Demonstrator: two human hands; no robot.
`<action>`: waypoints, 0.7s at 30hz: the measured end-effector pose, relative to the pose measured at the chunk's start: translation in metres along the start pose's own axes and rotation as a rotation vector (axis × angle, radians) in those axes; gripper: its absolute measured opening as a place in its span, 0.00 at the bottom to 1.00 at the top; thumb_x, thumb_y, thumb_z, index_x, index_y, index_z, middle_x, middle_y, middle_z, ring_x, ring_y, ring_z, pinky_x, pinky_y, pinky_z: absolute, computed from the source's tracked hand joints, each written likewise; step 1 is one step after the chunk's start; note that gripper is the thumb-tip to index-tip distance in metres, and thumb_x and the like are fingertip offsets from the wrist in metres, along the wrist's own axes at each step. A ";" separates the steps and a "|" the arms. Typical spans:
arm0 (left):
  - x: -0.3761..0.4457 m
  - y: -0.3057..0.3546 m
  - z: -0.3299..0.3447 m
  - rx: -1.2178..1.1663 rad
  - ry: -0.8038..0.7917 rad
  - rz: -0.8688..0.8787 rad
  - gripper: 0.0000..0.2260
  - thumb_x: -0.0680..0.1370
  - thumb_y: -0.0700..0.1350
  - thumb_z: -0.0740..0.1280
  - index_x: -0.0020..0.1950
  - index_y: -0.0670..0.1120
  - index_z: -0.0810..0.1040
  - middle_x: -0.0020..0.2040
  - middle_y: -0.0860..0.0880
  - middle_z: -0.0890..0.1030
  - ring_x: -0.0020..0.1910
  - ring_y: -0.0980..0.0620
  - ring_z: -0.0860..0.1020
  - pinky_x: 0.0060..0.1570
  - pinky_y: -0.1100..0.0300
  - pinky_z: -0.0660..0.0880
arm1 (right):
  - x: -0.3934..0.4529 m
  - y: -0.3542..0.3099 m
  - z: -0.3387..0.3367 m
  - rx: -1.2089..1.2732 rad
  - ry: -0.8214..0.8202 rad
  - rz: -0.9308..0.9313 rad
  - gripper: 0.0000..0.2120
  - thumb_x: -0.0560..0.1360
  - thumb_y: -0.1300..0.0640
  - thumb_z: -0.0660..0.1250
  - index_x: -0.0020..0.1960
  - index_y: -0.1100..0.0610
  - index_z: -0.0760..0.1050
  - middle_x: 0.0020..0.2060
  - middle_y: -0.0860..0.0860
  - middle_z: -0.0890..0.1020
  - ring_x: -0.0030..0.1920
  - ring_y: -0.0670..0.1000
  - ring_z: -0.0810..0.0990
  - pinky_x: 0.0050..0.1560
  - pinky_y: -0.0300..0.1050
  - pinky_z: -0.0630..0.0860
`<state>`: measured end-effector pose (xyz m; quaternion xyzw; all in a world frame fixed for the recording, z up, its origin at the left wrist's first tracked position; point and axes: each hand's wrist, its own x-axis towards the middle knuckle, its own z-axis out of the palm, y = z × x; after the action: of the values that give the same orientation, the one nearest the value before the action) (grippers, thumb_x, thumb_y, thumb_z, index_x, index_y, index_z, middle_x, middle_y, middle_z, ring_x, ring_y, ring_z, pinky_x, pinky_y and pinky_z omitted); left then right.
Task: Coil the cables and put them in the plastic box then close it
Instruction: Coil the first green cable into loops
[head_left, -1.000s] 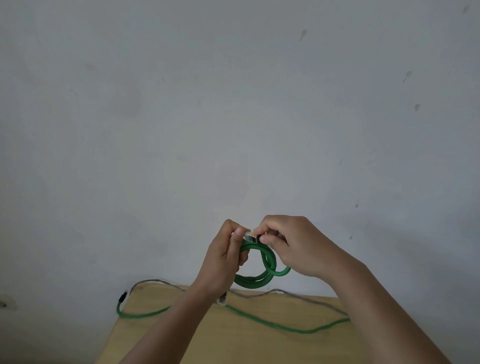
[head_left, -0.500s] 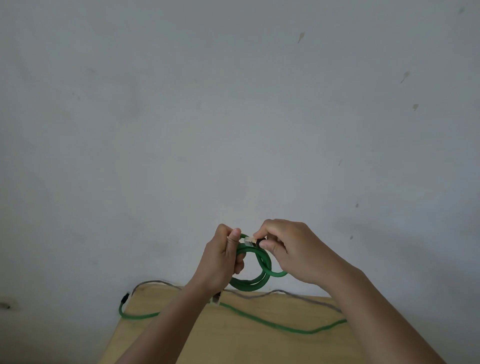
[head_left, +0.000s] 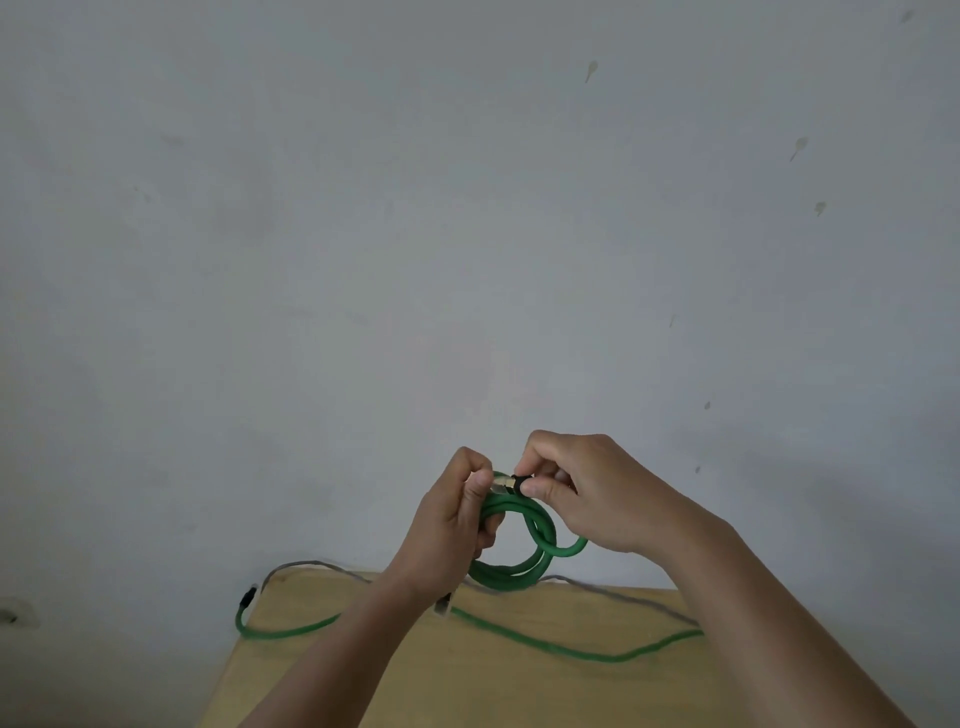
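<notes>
No readable writing, brand or label on anything in view.

Both hands were raised in front of the wall (head_left: 467, 234), above the far edge of the tabletop (head_left: 519, 675). Left hand (head_left: 454, 525) gripped the green coil (head_left: 519, 545) on its left side, fingers curled round the bundled loops, thumb up near the top. Right hand (head_left: 597, 493) pinched the cable's plug (head_left: 511, 483) between thumb and fingertip at the top of the coil; the plug had a silvery tip and black collar, with the tip pointing toward the left thumb. A tail of green cord curved out from the coil's right side and ran under the right palm.

The coil hung between the two hands, clear of the tabletop, lower loops dangling just above the far edge.

A second green cable (head_left: 571, 652) lay loose across the tabletop, running from the right side toward the left corner and drooping off the left edge with a black connector (head_left: 248, 597) at its end. A grey cable (head_left: 649, 605) lay along the far edge behind it, partly hidden by the arms. The plastic box was out of frame.
</notes>
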<state>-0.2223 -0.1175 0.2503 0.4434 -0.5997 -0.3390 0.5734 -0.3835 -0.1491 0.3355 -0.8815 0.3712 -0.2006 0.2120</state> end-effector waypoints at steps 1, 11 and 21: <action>0.000 -0.001 0.001 0.015 0.007 0.021 0.10 0.78 0.56 0.52 0.40 0.53 0.65 0.29 0.49 0.70 0.25 0.53 0.63 0.23 0.66 0.61 | 0.000 0.000 0.000 -0.003 0.001 0.002 0.02 0.76 0.58 0.64 0.47 0.53 0.75 0.36 0.46 0.79 0.30 0.40 0.72 0.32 0.33 0.68; -0.003 -0.019 0.005 0.225 0.046 0.114 0.08 0.81 0.48 0.52 0.42 0.57 0.64 0.29 0.56 0.73 0.28 0.57 0.68 0.27 0.67 0.65 | -0.003 -0.001 0.025 -0.034 0.046 0.075 0.06 0.76 0.58 0.63 0.43 0.50 0.68 0.37 0.51 0.78 0.34 0.49 0.73 0.32 0.41 0.68; -0.006 -0.014 0.006 0.276 0.054 0.117 0.10 0.82 0.44 0.54 0.43 0.55 0.66 0.29 0.58 0.75 0.27 0.59 0.69 0.26 0.66 0.65 | 0.001 0.002 0.046 0.052 0.138 0.199 0.15 0.76 0.53 0.63 0.61 0.50 0.67 0.41 0.48 0.77 0.36 0.41 0.74 0.32 0.31 0.66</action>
<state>-0.2271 -0.1178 0.2349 0.4914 -0.6498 -0.2074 0.5415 -0.3611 -0.1407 0.2965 -0.8187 0.4652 -0.2484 0.2274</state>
